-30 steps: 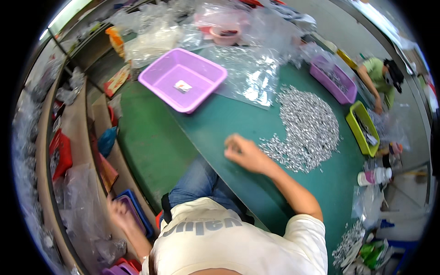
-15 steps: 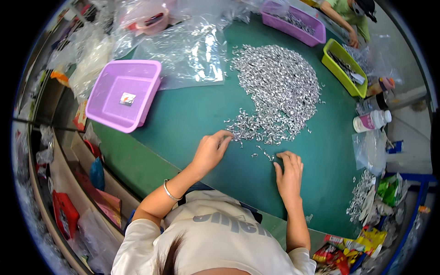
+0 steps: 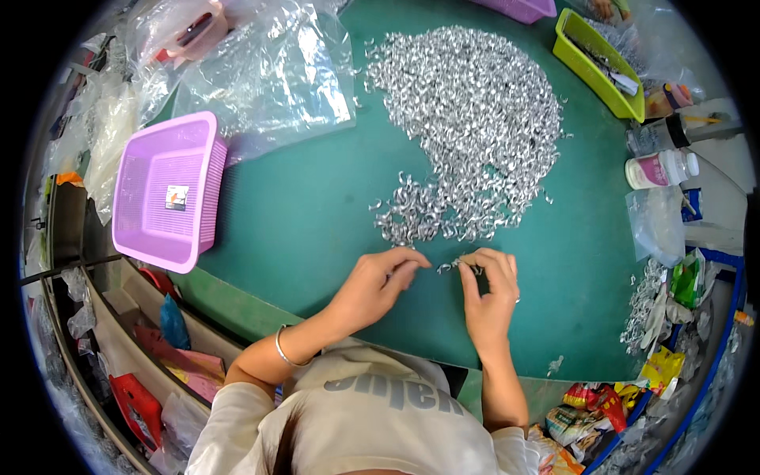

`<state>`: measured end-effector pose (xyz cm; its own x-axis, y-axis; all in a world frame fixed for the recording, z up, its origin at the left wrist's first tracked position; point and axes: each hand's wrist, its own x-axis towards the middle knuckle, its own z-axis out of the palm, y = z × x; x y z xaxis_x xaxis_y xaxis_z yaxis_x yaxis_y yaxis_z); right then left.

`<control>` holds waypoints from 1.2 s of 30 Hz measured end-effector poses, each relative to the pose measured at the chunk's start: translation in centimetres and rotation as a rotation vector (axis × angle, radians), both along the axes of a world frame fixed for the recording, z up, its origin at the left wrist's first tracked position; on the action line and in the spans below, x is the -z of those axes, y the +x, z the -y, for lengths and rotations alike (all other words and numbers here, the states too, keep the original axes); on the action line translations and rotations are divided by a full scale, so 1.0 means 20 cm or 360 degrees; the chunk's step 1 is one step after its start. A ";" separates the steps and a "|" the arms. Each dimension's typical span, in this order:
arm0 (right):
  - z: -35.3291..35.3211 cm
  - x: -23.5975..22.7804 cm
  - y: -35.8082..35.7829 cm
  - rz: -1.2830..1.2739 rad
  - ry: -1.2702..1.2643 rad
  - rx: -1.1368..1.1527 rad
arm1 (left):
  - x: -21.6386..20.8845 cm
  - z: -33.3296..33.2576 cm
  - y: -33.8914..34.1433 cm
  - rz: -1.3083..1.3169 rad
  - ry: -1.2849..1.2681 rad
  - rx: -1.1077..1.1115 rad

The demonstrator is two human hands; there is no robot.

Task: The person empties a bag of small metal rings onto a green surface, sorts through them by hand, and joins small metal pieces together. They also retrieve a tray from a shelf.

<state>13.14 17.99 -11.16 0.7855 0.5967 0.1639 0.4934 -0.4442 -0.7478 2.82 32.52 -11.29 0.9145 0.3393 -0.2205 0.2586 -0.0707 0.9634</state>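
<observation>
On the green table point(image 3: 293, 237) lies a large heap of small shiny curved metal pieces point(image 3: 483, 103), with a smaller cluster point(image 3: 408, 214) spilling toward me. Just in front of that cluster is my left hand point(image 3: 376, 285), its thumb and forefinger curled close together; whatever they hold, if anything, is hidden. My right hand point(image 3: 491, 293) is bent over a few loose metal pieces point(image 3: 447, 267) on the tabletop, and its thumb and fingertips close on one of them. A short gap separates the two hands.
A purple plastic basket point(image 3: 207, 202) with a small card in it stands at left, beside clear plastic sheeting point(image 3: 269, 87). To the right are a yellow-green bin point(image 3: 566, 47), a white bottle point(image 3: 661, 169) and another metal pile point(image 3: 643, 305). A co-worker's hand point(image 3: 603, 8) shows at the top right.
My view has shifted, bringing the table's near part closer. Both hands have come nearer each other, the right moving left onto the loose pieces and the left away from the cluster's edge.
</observation>
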 end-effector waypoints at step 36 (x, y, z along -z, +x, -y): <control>0.23 -0.18 -0.34 -0.0637 0.0932 0.0039 | -0.12 0.28 -0.14 0.0581 -0.0690 0.0137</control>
